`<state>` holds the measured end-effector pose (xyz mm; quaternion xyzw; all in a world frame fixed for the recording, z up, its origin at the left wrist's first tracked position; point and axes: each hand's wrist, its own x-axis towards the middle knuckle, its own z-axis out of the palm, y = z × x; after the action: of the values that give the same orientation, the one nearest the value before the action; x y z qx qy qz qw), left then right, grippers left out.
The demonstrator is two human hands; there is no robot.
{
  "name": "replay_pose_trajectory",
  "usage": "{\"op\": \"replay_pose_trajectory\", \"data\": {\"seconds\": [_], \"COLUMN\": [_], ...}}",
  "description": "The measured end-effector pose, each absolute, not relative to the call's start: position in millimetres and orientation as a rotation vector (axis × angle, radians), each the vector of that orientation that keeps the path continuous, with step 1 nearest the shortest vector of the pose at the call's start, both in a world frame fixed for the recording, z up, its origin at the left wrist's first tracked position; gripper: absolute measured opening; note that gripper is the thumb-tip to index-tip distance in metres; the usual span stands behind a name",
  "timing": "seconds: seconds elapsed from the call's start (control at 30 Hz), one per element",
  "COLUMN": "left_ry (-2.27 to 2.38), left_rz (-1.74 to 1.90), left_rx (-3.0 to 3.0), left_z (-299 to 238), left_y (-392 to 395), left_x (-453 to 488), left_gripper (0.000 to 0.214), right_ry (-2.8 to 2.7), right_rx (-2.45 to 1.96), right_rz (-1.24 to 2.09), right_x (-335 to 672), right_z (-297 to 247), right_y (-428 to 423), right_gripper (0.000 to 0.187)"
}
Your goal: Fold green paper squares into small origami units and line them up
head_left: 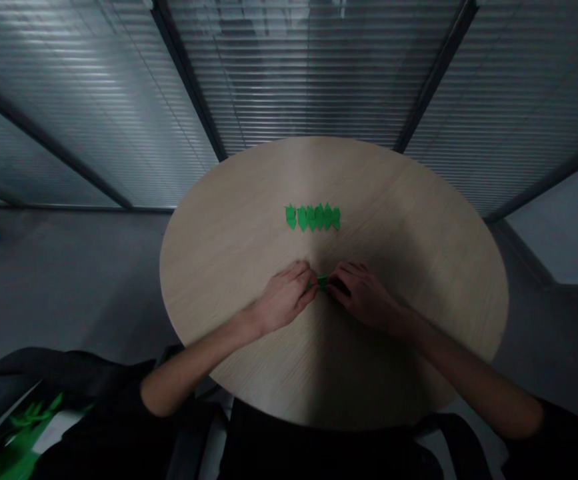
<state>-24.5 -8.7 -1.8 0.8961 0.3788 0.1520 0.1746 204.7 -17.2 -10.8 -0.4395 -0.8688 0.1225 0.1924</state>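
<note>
Our round pale-wood table (229, 253) fills the view. Beyond our grip, a little apart from it, lies a row of folded green paper pieces (313, 217). Our left hand (283, 298) and right hand (363, 294) meet closely, their fingertips pinching a small folded green paper piece (322, 283) between them.

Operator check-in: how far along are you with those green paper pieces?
Done: a row of about six folded green paper pieces lies on the round wooden table. In hand: a small green paper piece, held between the left hand and right hand. Left: this view doesn't show how much remains.
</note>
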Motion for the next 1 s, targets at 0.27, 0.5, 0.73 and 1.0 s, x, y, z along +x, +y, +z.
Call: {"op": "replay_pose_trajectory", "data": {"seconds": [0.27,0.5,0.73,1.0], "left_ry": [1.087,1.098,1.148,1.204], "left_rz": [0.442,0.479,0.477,0.417], "left_rx": [2.506,2.446,2.386,2.41], "left_z": [-2.6,0.7,0.9,2.6], "left_y": [-8.4,-9.2,-8.8,-12.0], "left_x": [-22.7,-21.6,-18.5,-15.5], "left_gripper": [0.021,0.017,0.016,0.014], "right_ry": [-2.473,-2.474,-2.428,-2.401], "right_rx": [-1.247,-1.298,-1.316,-1.509], "right_rz": [0.333,0.416,0.483,0.592], "right_x": [202.3,201.5,200.1,191.1], "right_z": [-10.8,-10.2,-8.6,-0.5], "right_y": [-12.9,-10.7,-10.7,-4.1], "right_gripper": [0.015,0.017,0.01,0.012]}}
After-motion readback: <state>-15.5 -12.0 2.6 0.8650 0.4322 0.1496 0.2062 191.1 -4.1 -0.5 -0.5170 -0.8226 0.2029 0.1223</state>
